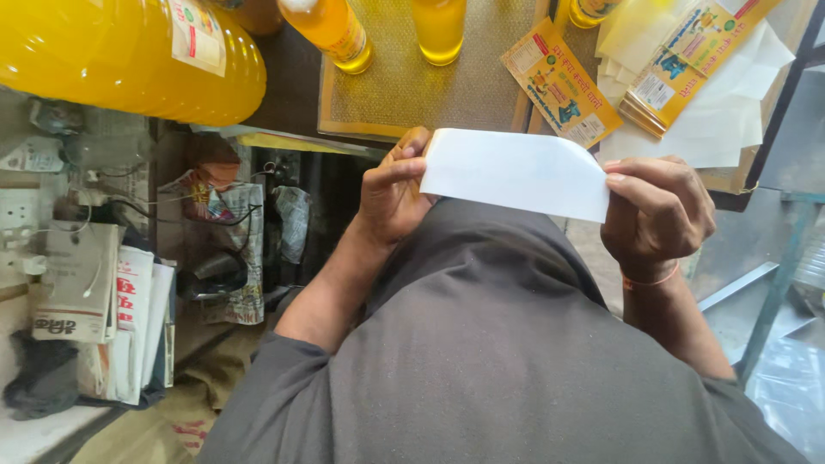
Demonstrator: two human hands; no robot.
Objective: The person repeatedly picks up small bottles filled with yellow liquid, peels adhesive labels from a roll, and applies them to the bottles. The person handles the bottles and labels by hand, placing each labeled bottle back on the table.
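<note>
Left hand (391, 193) pinches the left end of a blank white label strip (516, 172), fingers closed on its edge; right hand (657, 210) grips the right end likewise. The strip is held level above the grey shirt (498, 344), clear of the table. Judged mid-step: it appears not yet applied. Beyond lie printed yellow labels (560, 84), white backing sheets (730, 103) and yellow-filled bottles (335, 30), one apparently unlabelled.

Soft daylight, sharp overall; dim under the desk, slight wide-angle bending at edges.
</note>
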